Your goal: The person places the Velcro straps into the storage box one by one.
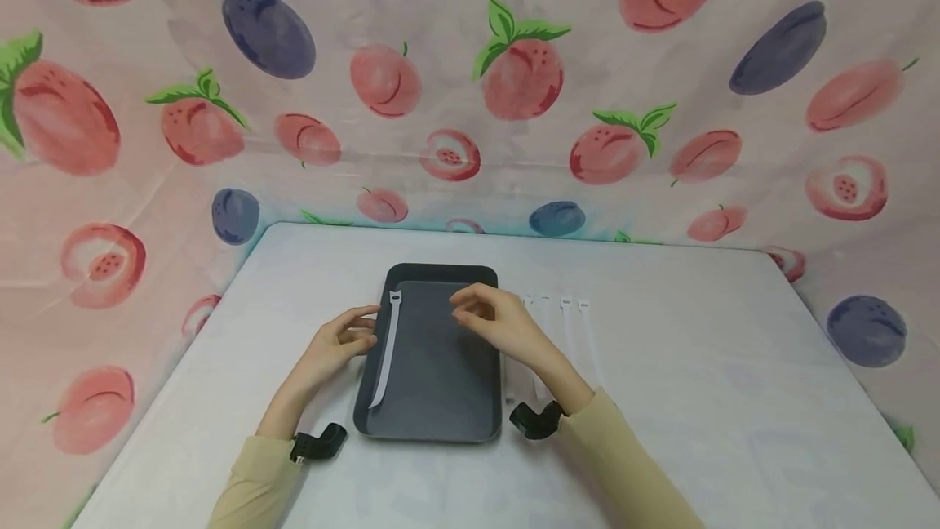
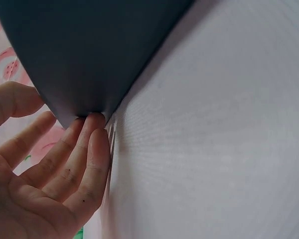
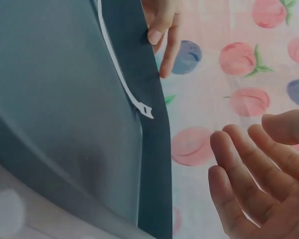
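tray (image 1: 441,382), dark grey and shallow, is sitting near the middle of the white worktop (image 1: 698,398) in front of you. going from the left, your left hand (image 1: 339,345) is resting at the tray's left rim with its fingers (image 2: 92,144) straight and touching the edge, its grip loose and holding nothing. one white strap (image 1: 386,349) is lying lengthwise inside the tray along its left side. your right hand (image 1: 499,323) is hovering over the tray's upper right part, fingers relaxed, grip slack and empty. more white straps (image 1: 576,333) are lying in a row on the worktop just right of the tray.
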Demonstrator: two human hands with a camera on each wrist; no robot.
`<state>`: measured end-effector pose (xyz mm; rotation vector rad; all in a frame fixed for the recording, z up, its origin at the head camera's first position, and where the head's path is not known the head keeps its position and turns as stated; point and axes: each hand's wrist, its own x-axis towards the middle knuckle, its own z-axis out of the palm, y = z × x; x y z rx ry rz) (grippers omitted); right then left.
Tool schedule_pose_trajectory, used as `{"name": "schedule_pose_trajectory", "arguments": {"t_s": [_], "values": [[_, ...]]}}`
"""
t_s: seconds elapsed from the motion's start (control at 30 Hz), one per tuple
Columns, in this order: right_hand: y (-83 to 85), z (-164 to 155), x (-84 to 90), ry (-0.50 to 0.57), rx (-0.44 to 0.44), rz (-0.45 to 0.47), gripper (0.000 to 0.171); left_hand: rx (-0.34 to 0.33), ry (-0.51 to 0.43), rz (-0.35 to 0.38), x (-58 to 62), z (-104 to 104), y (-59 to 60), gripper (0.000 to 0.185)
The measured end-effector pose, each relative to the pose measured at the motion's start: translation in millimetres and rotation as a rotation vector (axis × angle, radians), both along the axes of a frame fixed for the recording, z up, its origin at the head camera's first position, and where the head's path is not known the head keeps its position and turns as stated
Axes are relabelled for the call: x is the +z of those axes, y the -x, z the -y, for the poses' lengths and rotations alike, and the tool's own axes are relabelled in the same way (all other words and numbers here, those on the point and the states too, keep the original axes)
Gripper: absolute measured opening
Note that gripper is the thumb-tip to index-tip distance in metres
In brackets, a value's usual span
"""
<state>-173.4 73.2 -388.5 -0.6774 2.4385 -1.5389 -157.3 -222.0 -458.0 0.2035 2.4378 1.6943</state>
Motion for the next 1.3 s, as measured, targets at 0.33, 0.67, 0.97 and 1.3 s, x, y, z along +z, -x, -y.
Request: {"name": "schedule_pose_trajectory", "arguments": {"t_s": [0.33, 0.67, 0.97, 1.3], "values": [[-14.5, -30.6, -6.7, 0.037, -0.027, 0.025, 0.022, 0.000, 0.013, 0.021, -0.4, -8.4, -0.3, 0.051], [-9.8, -52.9, -18.3, 0.086, -0.066, 0.010, 0.025, -0.001, 0.009, 0.005, -1.4, -8.8, 1.6, 0.051], [-5.6, -65.7, -14.7, 0.114, -0.120, 0.025, 0.028, -0.001, 0.013, 0.005, 1.4, -7.2, 1.8, 0.052], [0.5, -83.6, -13.1, 0.117, -0.144, 0.070, 0.029, 0.007, 0.022, 0.009, 3.1, -1.7, -1.7, 0.052]]}}
